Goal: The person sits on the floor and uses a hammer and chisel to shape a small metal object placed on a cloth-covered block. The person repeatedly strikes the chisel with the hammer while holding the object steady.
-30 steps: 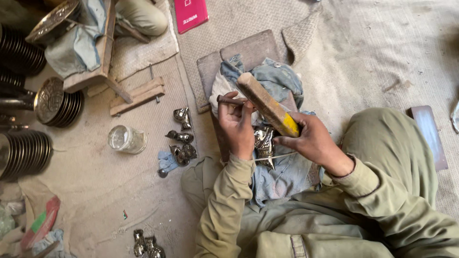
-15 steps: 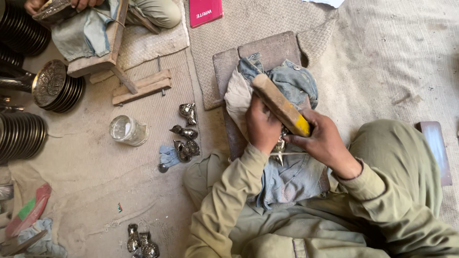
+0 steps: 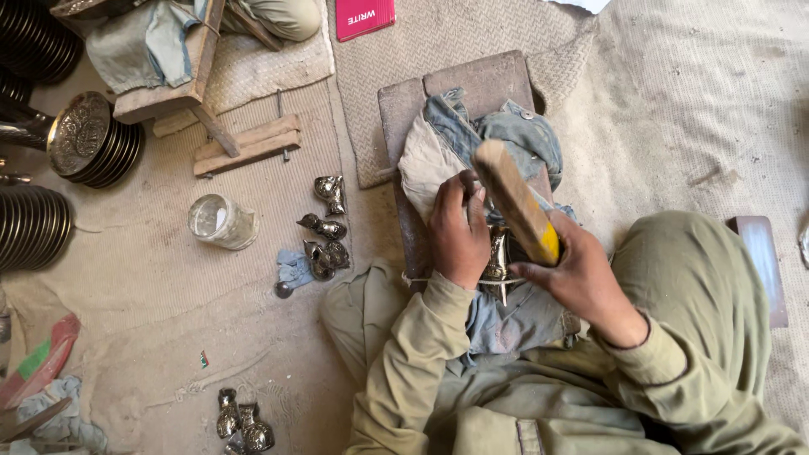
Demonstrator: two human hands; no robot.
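Note:
I sit on the floor with a wooden board [image 3: 480,84] in front of me, draped with blue-grey cloth [image 3: 522,135]. My right hand [image 3: 573,274] grips a wooden mallet [image 3: 516,200] by its yellow-taped end, its head raised over the cloth. My left hand [image 3: 459,232] is closed around a thin tool that is mostly hidden, pressed down beside a small shiny metal piece [image 3: 497,257] lying on the cloth between my hands.
Several small metal figures [image 3: 324,227] and a glass jar [image 3: 221,222] lie on the mat at left. Stacks of dark engraved metal plates [image 3: 88,139] stand far left. Another person's knee and wooden stand [image 3: 202,76] are at top left. More metal pieces [image 3: 240,421] lie near the bottom.
The view has shifted, so everything sits lower and further right. The mallet stays raised in my right hand; my left hand has settled lower on the cloth over the metal piece.

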